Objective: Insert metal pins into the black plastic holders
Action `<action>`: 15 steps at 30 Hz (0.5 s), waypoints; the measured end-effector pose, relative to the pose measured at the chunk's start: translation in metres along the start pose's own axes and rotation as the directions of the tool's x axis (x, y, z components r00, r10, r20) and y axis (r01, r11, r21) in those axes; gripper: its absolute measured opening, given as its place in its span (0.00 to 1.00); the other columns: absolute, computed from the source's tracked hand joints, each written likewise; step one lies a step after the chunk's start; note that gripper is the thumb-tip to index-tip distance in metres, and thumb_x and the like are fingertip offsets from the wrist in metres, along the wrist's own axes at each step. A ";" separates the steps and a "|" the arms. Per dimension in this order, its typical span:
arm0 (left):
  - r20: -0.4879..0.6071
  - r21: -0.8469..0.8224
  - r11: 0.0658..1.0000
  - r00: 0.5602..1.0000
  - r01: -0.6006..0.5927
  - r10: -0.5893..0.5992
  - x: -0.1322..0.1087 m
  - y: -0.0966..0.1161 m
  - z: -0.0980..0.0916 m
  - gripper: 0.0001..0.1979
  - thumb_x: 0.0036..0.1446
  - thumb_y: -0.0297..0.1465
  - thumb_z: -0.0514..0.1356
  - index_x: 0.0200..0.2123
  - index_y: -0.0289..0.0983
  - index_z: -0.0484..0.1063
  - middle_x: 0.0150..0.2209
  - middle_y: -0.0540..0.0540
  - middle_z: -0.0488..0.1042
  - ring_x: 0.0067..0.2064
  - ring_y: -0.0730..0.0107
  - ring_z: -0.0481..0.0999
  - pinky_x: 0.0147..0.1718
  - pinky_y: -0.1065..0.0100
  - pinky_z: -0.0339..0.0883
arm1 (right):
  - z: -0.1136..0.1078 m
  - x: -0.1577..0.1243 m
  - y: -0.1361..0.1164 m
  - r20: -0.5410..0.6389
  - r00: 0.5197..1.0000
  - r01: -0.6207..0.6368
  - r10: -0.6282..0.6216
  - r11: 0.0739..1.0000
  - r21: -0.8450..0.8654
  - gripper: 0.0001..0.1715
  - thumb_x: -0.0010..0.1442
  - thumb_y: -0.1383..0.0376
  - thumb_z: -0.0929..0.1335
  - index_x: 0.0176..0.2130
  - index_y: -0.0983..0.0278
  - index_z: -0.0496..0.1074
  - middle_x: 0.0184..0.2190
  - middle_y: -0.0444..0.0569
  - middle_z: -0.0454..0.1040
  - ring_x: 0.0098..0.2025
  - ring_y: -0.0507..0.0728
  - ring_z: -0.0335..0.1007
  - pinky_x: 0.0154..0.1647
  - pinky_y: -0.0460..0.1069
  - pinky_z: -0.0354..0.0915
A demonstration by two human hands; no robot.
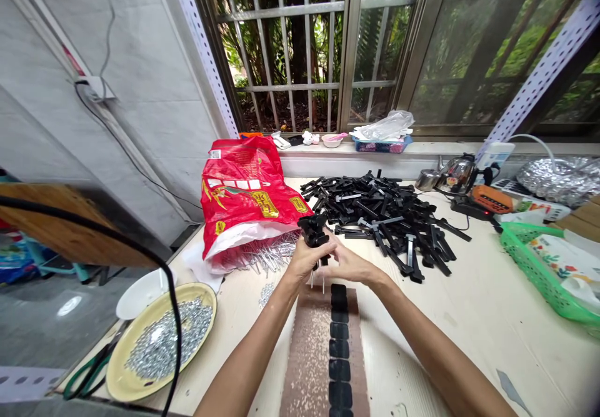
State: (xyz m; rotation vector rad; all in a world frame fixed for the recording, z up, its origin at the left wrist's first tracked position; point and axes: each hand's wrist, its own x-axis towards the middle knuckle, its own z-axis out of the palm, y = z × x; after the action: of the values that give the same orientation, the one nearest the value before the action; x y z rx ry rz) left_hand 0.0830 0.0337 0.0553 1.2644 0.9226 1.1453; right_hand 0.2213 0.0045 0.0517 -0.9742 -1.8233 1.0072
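My left hand (304, 259) is closed around a small bunch of black plastic pieces (313, 228), held above the far end of a brown board. Against the same bunch, from the right, press the bent fingers of my right hand (350, 263); its fingertips are partly hidden. Thin metal pins (323, 284) point down below the hands. Along the brown board (312, 348) runs a row of black square pads (340, 367). Just beyond my hands lies a heap of black plastic pieces (375, 207), a few of them grey.
A red bag (248, 185) spills metal pins (267, 251) on the left. Nearer stands a yellow plate (115, 373) of small silvery parts, with green-handled scissors (89, 370) and a white dish (135, 295). A green basket (529, 267) and a kettle (458, 173) are at right.
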 end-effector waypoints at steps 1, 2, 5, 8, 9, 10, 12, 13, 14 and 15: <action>0.000 0.123 0.990 0.997 -0.073 0.073 0.004 -0.002 0.000 0.26 0.40 0.32 0.69 0.44 0.34 0.70 0.36 0.43 0.76 0.37 0.60 0.75 0.37 0.62 0.69 | -0.009 -0.003 0.003 -0.053 0.997 -0.053 0.055 0.998 0.041 0.51 0.49 0.52 0.72 0.65 0.61 0.50 0.63 0.58 0.53 0.60 0.63 0.57 0.59 0.58 0.57; 0.029 0.273 0.949 0.987 -0.158 0.156 0.009 -0.004 0.001 0.28 0.41 0.30 0.67 0.48 0.35 0.68 0.40 0.43 0.75 0.41 0.58 0.75 0.40 0.61 0.68 | -0.018 -0.007 0.008 -0.143 0.982 -0.119 0.127 0.991 0.064 0.48 0.52 0.51 0.70 0.64 0.61 0.51 0.63 0.59 0.54 0.58 0.62 0.60 0.58 0.58 0.59; 0.309 0.632 0.661 0.914 -0.404 0.263 0.023 -0.019 0.002 0.37 0.43 0.23 0.62 0.59 0.39 0.57 0.51 0.40 0.70 0.51 0.55 0.70 0.49 0.58 0.63 | -0.048 -0.019 0.036 -0.421 0.877 -0.262 0.231 0.965 -0.016 0.40 0.54 0.51 0.68 0.61 0.64 0.58 0.59 0.61 0.60 0.53 0.62 0.67 0.53 0.58 0.63; 0.541 0.744 0.421 0.838 -0.519 0.077 0.029 -0.043 0.008 0.39 0.44 0.23 0.62 0.61 0.35 0.54 0.50 0.36 0.69 0.51 0.52 0.68 0.49 0.55 0.63 | -0.069 -0.037 0.068 -0.476 0.845 -0.356 0.245 0.921 -0.160 0.31 0.53 0.54 0.68 0.53 0.66 0.68 0.52 0.60 0.69 0.45 0.61 0.72 0.47 0.57 0.67; 0.570 0.759 0.369 0.822 -0.536 0.021 0.029 -0.051 0.010 0.38 0.45 0.25 0.64 0.60 0.34 0.54 0.49 0.35 0.69 0.50 0.51 0.68 0.48 0.55 0.63 | -0.072 -0.043 0.075 -0.460 0.847 -0.382 0.267 0.907 -0.177 0.28 0.54 0.54 0.68 0.50 0.66 0.70 0.50 0.59 0.71 0.42 0.60 0.73 0.45 0.56 0.68; 0.586 0.768 0.329 0.811 -0.549 -0.014 0.030 -0.057 0.012 0.38 0.46 0.28 0.64 0.60 0.33 0.55 0.47 0.35 0.69 0.50 0.50 0.67 0.48 0.55 0.63 | -0.074 -0.048 0.080 -0.441 0.848 -0.404 0.293 0.896 -0.182 0.26 0.54 0.55 0.68 0.49 0.66 0.71 0.48 0.58 0.72 0.40 0.59 0.74 0.43 0.56 0.69; 0.602 0.771 0.277 0.798 -0.574 -0.021 0.031 -0.065 0.015 0.36 0.49 0.32 0.64 0.60 0.32 0.55 0.47 0.35 0.69 0.51 0.50 0.66 0.48 0.54 0.62 | -0.075 -0.056 0.082 -0.424 0.845 -0.430 0.327 0.886 -0.173 0.24 0.56 0.56 0.67 0.48 0.66 0.72 0.47 0.57 0.73 0.36 0.57 0.75 0.40 0.54 0.70; 0.609 0.767 0.260 0.793 -0.587 -0.006 0.032 -0.066 0.015 0.35 0.50 0.34 0.64 0.59 0.33 0.55 0.48 0.35 0.69 0.52 0.50 0.65 0.49 0.54 0.62 | -0.075 -0.058 0.080 -0.432 0.839 -0.435 0.332 0.886 -0.163 0.24 0.56 0.56 0.66 0.48 0.67 0.72 0.46 0.56 0.73 0.34 0.56 0.75 0.39 0.53 0.70; 0.614 0.763 0.245 0.789 -0.598 0.014 0.034 -0.065 0.015 0.35 0.51 0.35 0.63 0.59 0.33 0.55 0.50 0.34 0.68 0.54 0.50 0.64 0.50 0.53 0.61 | -0.075 -0.059 0.076 -0.459 0.827 -0.434 0.325 0.888 -0.153 0.24 0.57 0.55 0.65 0.48 0.67 0.72 0.45 0.56 0.74 0.33 0.55 0.75 0.37 0.52 0.70; 0.622 0.756 0.230 0.782 -0.613 0.039 0.034 -0.062 0.015 0.34 0.51 0.36 0.63 0.59 0.34 0.55 0.52 0.34 0.66 0.55 0.50 0.62 0.51 0.52 0.60 | -0.075 -0.058 0.071 -0.499 0.811 -0.427 0.307 0.892 -0.145 0.24 0.58 0.55 0.65 0.48 0.67 0.72 0.44 0.56 0.74 0.31 0.54 0.74 0.36 0.51 0.71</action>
State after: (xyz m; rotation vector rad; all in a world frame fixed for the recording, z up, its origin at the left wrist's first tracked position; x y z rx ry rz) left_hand 0.1131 0.0666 -0.0018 2.7643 0.9389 0.3716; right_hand 0.3267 -0.0003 -0.0020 -1.6268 -1.3970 0.6807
